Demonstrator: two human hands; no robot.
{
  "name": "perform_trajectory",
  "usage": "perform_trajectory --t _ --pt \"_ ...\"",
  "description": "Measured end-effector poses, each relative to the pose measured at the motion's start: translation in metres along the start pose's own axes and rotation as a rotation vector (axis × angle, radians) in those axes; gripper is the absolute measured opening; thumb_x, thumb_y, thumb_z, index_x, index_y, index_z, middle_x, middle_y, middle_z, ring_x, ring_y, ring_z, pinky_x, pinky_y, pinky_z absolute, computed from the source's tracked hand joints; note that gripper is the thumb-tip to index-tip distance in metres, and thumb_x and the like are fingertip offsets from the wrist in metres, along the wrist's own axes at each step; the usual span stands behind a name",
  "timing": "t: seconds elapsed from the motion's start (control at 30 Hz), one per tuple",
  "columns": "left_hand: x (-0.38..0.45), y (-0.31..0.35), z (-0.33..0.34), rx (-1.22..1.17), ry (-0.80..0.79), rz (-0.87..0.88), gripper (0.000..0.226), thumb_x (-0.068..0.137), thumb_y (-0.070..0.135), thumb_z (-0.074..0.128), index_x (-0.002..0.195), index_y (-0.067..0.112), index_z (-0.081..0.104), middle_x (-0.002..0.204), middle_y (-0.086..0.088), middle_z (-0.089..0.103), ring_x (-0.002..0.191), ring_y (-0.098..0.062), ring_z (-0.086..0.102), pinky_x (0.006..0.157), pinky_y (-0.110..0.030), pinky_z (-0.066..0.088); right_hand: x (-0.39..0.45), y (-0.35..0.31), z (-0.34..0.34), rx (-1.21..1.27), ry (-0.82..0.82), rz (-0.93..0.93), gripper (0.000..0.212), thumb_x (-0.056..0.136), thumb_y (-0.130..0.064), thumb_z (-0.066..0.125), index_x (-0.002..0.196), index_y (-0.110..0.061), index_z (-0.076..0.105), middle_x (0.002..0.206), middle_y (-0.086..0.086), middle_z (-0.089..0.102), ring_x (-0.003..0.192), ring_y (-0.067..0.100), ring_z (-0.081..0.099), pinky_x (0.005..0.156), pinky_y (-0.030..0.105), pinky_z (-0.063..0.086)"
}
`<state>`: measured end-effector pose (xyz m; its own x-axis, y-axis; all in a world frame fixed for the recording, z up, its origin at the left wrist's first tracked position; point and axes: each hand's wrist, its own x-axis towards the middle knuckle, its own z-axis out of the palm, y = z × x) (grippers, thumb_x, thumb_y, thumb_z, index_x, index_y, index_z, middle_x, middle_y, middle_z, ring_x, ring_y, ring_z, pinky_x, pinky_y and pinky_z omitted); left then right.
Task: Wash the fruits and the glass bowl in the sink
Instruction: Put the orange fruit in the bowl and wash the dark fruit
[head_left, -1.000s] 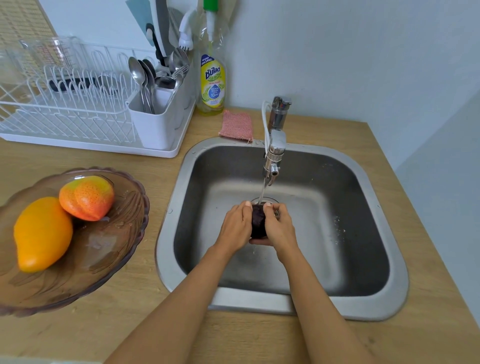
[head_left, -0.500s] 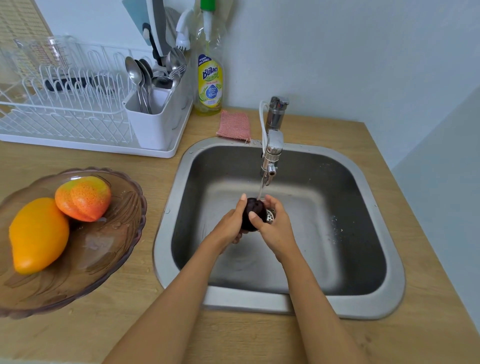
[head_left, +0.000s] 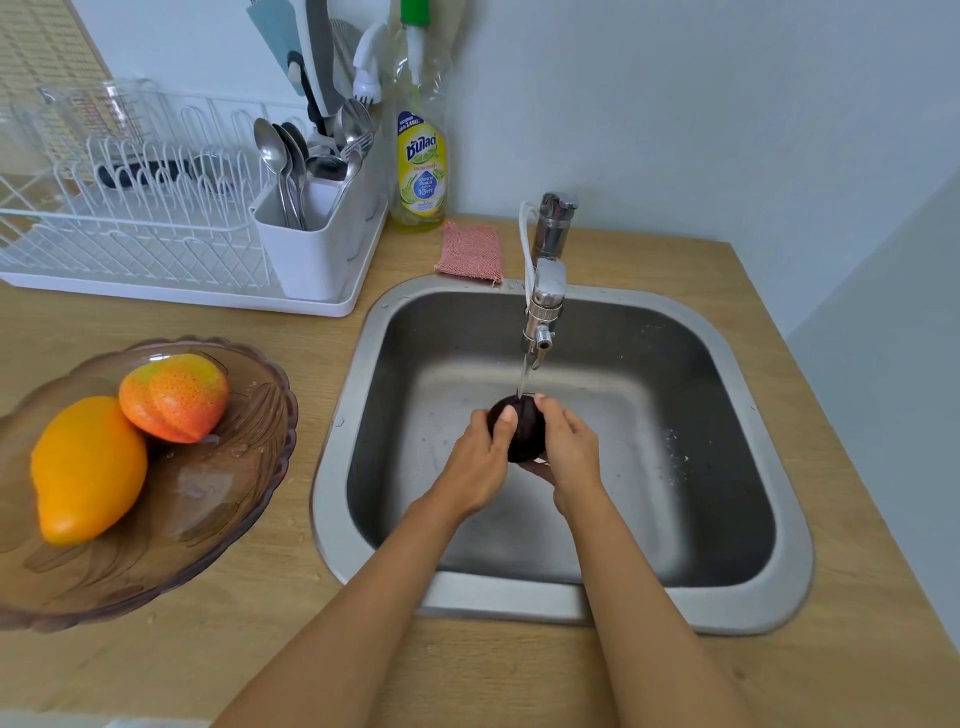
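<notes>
A dark purple round fruit (head_left: 522, 423) is held under the running tap (head_left: 543, 312) over the steel sink (head_left: 737, 613). My left hand (head_left: 475, 462) grips its left side with the thumb on top. My right hand (head_left: 569, 452) cups its right side and underside. A thin stream of water lands on the fruit's top. On the counter to the left, a tinted glass bowl (head_left: 249, 467) holds a yellow mango (head_left: 85, 467) and an orange-red peach-like fruit (head_left: 174, 397).
A white dish rack (head_left: 156, 249) with a cutlery holder (head_left: 311, 244) of spoons stands at the back left. A dish soap bottle (head_left: 421, 166) and a pink sponge cloth (head_left: 470, 254) sit behind the sink. Walls close in behind and on the right.
Both hands have turned the dark fruit under the stream; my left thumb now lies over its top, and more of the fruit shows between the hands.
</notes>
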<state>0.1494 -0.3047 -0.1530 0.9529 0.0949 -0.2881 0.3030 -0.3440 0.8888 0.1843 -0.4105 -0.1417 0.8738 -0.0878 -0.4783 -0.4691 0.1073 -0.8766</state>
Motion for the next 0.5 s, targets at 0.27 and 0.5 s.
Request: perform_trajectory --t 0.27,0.5 --pt "0.0006 -0.0055 0.0 0.02 -0.027 0.054 0.052 0.099 0.05 0.027 0.143 0.022 0.027 0.143 -0.006 0.043 0.127 -0.02 0.047 0.106 -0.032 0.04 -0.0021 -0.0005 0.007 -0.288 -0.148 0.052 0.054 0.096 -0.058 0.019 0.107 -0.02 0.056 0.082 0.007 0.056 0.053 0.016 0.043 0.043 0.024 0.034" --pt "-0.0013 0.0011 -0.0027 -0.025 -0.035 -0.034 0.05 0.097 0.058 0.015 0.135 0.028 0.028 0.124 -0.011 0.056 0.105 -0.022 0.058 0.09 -0.033 0.043 -0.0067 0.0026 0.0062 -0.36 -0.164 -0.241 0.027 0.101 -0.032 0.026 0.12 -0.03 0.045 0.11 -0.002 0.052 0.096 0.014 0.051 0.082 0.033 0.043"
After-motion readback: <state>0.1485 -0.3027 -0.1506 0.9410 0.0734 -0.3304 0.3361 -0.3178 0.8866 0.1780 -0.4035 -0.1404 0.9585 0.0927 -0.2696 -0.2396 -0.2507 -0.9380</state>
